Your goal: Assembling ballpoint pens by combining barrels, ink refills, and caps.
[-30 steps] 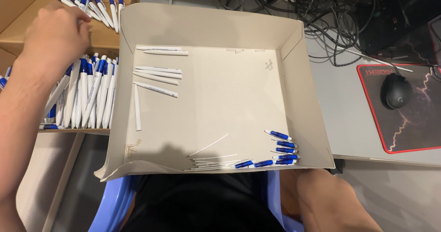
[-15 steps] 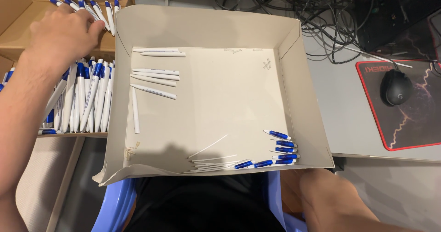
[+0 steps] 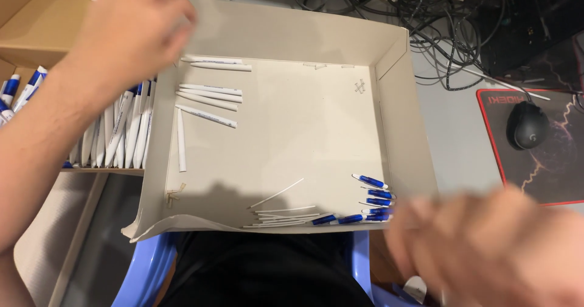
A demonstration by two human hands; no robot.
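Cardboard tray point(image 3: 395, 112) sits across the person's lap, a shallow beige thing with low walls, and everything else can be placed from it. Inside, toward its far left corner, lie white pen barrels point(image 3: 210, 97), most set crosswise, one lying lengthwise near the left wall. Along its near wall are thin white refill tubes point(image 3: 283, 212), and at its near right corner a small heap of blue pen tips point(image 3: 374, 198).

Left of the tray stands a brown cardboard box point(image 3: 36, 24), with assembled white-and-blue pens point(image 3: 125, 130) packed in rows just outside the tray's left wall. The left hand point(image 3: 131, 30) hangs over the tray's far left corner, above the box edge; it is blurred, the fingers look curled loosely together, and I cannot tell whether it holds anything.

The right hand point(image 3: 493, 246) is at the tray's near right corner, just beside the blue tips, so smeared that I cannot tell if the fingers are apart or closed on something.

Right of the tray, a black mouse point(image 3: 528, 124) rests on a dark red-edged mouse pad point(image 3: 547, 173); beyond the tray's far right corner lies a tangle of black cables point(image 3: 450, 21). A blue plastic chair point(image 3: 146, 270) shows under the tray's near edge.
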